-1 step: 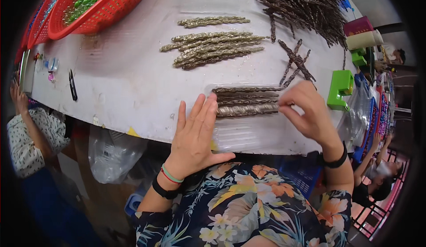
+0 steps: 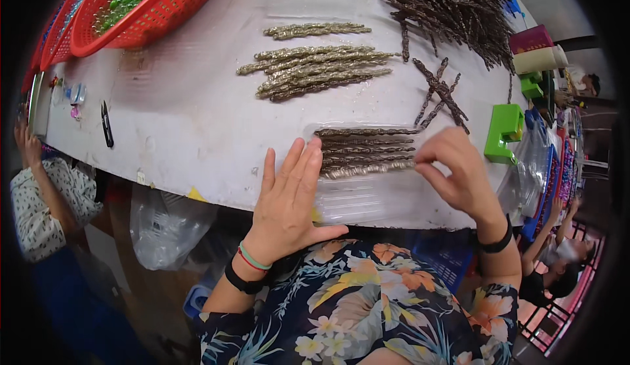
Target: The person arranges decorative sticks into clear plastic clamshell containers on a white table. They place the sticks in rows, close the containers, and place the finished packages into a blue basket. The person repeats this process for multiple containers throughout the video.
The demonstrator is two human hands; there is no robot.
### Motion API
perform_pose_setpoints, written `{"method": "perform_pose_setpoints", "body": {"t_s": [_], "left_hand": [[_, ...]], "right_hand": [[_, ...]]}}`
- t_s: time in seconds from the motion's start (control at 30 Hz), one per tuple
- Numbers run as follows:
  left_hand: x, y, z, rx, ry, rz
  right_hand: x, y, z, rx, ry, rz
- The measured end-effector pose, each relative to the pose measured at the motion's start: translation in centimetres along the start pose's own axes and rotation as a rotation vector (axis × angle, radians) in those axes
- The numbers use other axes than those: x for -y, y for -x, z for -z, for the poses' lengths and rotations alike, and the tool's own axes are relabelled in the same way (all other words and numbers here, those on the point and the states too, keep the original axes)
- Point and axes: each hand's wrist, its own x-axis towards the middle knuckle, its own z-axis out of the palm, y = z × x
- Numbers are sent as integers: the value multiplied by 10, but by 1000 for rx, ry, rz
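Note:
A clear ridged plastic tray (image 2: pixel 367 206) lies at the table's near edge. Across its far half several dark brown twisted sticks (image 2: pixel 371 141) rest side by side. A pale champagne twisted stick (image 2: pixel 371 169) lies along the near side of this row. My right hand (image 2: pixel 456 175) pinches the right end of the pale stick between thumb and fingertips. Flat, with fingers stretched, my left hand (image 2: pixel 285 201) rests at the tray's left edge, its fingertips beside the sticks' left ends.
Beyond the tray lie bundled champagne sticks (image 2: pixel 321 70), loose dark sticks (image 2: pixel 440 96) and a large dark pile (image 2: pixel 453 11). A green tape dispenser (image 2: pixel 504 133) stands at right. Red baskets (image 2: pixel 164 14), one with green beads, and a black pen (image 2: pixel 107 125) are left. Other people sit on both sides.
The pale stick has shifted toward me, uncovering more of the dark sticks beneath or beside it. My right hand has moved slightly nearer with its end; my left hand has stayed put.

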Motion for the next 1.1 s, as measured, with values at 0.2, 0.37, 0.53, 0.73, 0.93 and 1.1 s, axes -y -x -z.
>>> {"method": "perform_pose_setpoints", "body": {"t_s": [0.2,0.37,0.53,0.73,0.93,1.1], "left_hand": [[-3,-3,-1,16,5,1],[-4,-6,2,37,11,9],[-5,-7,1,42,-24,-2],[-4,-7,0,39,-19,-11],[-6,-7,0,25,-27,1],[-3,-5,-2,21,-3,-3]], "right_hand": [[7,28,-26,-49,25,-80],[6,20,-39,-82,56,-31],[-1,27,-46,-104,92,31],[4,31,-41,-113,98,25],[4,31,-51,-111,153,32],[1,13,-38,-122,104,17]]}}
